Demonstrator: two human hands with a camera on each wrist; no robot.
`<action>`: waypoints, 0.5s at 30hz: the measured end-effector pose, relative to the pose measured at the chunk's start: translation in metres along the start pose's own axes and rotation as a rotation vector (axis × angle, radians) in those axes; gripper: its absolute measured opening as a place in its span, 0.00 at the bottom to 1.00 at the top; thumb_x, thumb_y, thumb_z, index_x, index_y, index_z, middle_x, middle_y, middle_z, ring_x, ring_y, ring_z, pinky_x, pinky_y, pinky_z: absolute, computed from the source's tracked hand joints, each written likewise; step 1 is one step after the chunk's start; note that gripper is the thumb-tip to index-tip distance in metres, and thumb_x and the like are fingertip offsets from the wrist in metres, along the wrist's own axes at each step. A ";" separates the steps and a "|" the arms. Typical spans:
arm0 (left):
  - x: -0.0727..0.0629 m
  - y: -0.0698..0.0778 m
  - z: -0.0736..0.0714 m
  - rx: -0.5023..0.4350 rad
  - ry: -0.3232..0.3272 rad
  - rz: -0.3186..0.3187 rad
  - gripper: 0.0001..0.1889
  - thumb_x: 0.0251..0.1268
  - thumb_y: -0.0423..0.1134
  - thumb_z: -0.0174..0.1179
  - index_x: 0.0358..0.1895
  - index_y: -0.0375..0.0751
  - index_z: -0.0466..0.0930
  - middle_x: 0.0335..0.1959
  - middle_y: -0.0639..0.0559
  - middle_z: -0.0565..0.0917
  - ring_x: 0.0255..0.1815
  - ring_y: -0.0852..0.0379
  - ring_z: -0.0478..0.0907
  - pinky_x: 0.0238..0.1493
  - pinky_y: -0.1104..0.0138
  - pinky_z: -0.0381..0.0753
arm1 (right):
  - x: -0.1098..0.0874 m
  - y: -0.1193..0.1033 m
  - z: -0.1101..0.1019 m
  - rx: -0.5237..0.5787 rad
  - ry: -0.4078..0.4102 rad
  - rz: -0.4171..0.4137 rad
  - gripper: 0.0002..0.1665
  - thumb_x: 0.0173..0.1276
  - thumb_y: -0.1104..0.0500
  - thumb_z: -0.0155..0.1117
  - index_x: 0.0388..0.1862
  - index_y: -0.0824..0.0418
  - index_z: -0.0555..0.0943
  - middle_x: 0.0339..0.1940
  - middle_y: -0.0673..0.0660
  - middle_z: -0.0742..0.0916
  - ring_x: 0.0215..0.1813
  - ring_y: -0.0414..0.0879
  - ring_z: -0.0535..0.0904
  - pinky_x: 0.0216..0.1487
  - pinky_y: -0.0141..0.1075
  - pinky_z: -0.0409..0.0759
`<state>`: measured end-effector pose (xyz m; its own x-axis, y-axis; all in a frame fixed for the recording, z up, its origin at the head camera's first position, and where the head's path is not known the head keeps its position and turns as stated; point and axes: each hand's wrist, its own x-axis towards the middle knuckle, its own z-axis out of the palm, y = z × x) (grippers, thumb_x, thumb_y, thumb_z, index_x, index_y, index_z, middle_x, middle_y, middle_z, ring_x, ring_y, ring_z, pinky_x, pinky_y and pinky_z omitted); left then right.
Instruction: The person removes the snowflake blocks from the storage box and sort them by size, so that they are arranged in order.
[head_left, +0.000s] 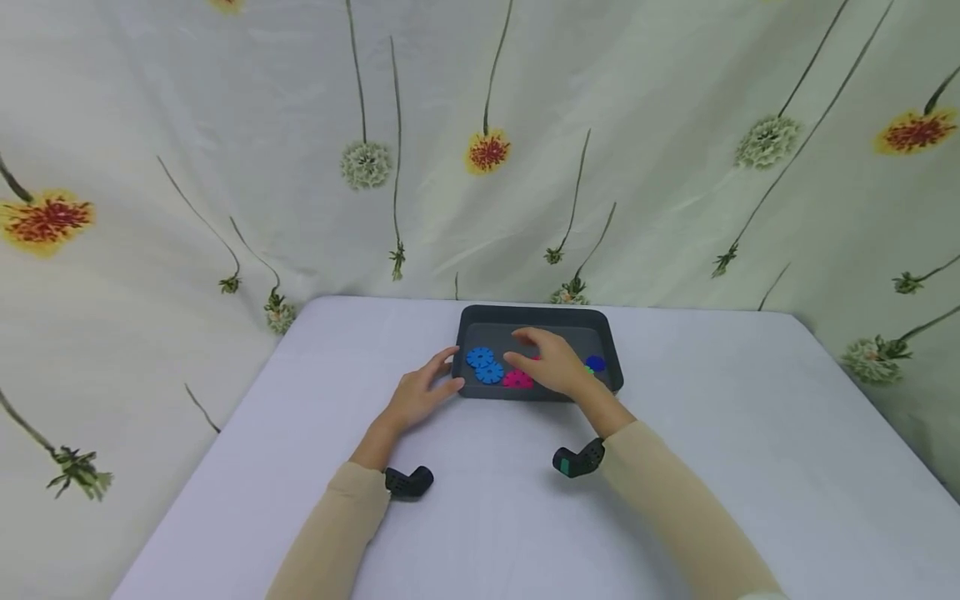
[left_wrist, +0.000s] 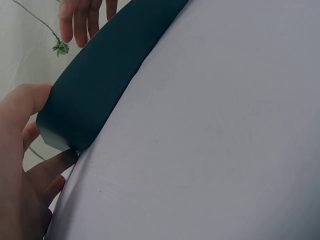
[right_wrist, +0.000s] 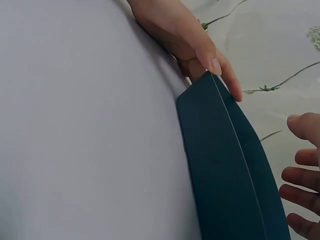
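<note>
A dark, shallow rectangular tray (head_left: 487, 330) lies on the white-covered table. My left hand (head_left: 415, 397) touches its left end, thumb near the front corner and forefinger farther back, fingers loosely extended. Over the tray's middle hovers my right hand (head_left: 555, 362), its thumb and fingers apart with nothing visible between them. Two blue notched discs (head_left: 480, 357) overlap at the left inside the tray. Near the front wall is a pink notched disc (head_left: 517, 380). A dark blue disc (head_left: 596, 363) sits to the right, beside a bit of green. The right hand partly covers the tray's contents.
The white table (head_left: 465, 517) reaches out on both sides of the tray. A flower-printed cloth (head_left: 300, 108) hangs behind its far edge. Each wrist wears a black camera mount, the left one (head_left: 409, 482) and the right one (head_left: 579, 459) both low over the table.
</note>
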<state>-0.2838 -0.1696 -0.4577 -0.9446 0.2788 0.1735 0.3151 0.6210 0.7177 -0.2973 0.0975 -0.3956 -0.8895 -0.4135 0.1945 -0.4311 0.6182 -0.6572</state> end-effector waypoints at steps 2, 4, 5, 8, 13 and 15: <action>0.000 0.000 0.000 0.004 0.010 0.005 0.32 0.69 0.57 0.55 0.74 0.57 0.61 0.64 0.42 0.76 0.70 0.37 0.63 0.67 0.38 0.57 | 0.006 -0.001 0.005 0.039 -0.002 0.021 0.32 0.71 0.48 0.62 0.66 0.67 0.72 0.63 0.63 0.79 0.65 0.56 0.73 0.64 0.50 0.71; 0.000 0.000 0.001 0.007 0.018 0.009 0.32 0.69 0.56 0.55 0.74 0.56 0.61 0.63 0.42 0.77 0.70 0.37 0.64 0.66 0.39 0.58 | 0.010 -0.002 0.012 0.049 -0.006 0.049 0.31 0.71 0.49 0.62 0.66 0.67 0.73 0.62 0.63 0.79 0.64 0.56 0.74 0.64 0.48 0.71; 0.000 -0.001 0.001 0.009 0.020 0.011 0.32 0.69 0.56 0.55 0.74 0.56 0.61 0.63 0.42 0.77 0.69 0.37 0.64 0.66 0.40 0.59 | 0.012 -0.002 0.016 0.045 -0.008 0.060 0.30 0.72 0.50 0.62 0.65 0.67 0.73 0.62 0.63 0.80 0.64 0.55 0.74 0.63 0.48 0.72; 0.000 -0.001 0.002 0.018 0.022 0.017 0.32 0.69 0.56 0.55 0.74 0.56 0.61 0.63 0.42 0.77 0.69 0.37 0.65 0.66 0.40 0.60 | 0.017 -0.002 0.027 0.027 -0.012 0.096 0.29 0.72 0.51 0.62 0.65 0.66 0.74 0.60 0.62 0.81 0.62 0.54 0.76 0.62 0.47 0.73; -0.001 0.000 0.003 0.029 0.034 0.033 0.32 0.69 0.56 0.55 0.74 0.54 0.61 0.62 0.42 0.78 0.68 0.36 0.66 0.66 0.38 0.59 | 0.025 -0.003 0.041 0.035 0.001 0.127 0.27 0.71 0.53 0.62 0.63 0.66 0.75 0.57 0.61 0.83 0.58 0.53 0.78 0.60 0.46 0.75; -0.001 -0.001 0.003 0.033 0.040 0.034 0.32 0.69 0.56 0.55 0.74 0.54 0.61 0.62 0.43 0.78 0.68 0.37 0.66 0.66 0.38 0.58 | 0.028 -0.003 0.044 0.030 0.006 0.129 0.26 0.71 0.53 0.62 0.62 0.66 0.75 0.56 0.61 0.83 0.58 0.53 0.78 0.59 0.46 0.75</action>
<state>-0.2832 -0.1677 -0.4604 -0.9359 0.2711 0.2250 0.3496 0.6356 0.6883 -0.3146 0.0542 -0.4202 -0.9383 -0.3276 0.1108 -0.3080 0.6461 -0.6983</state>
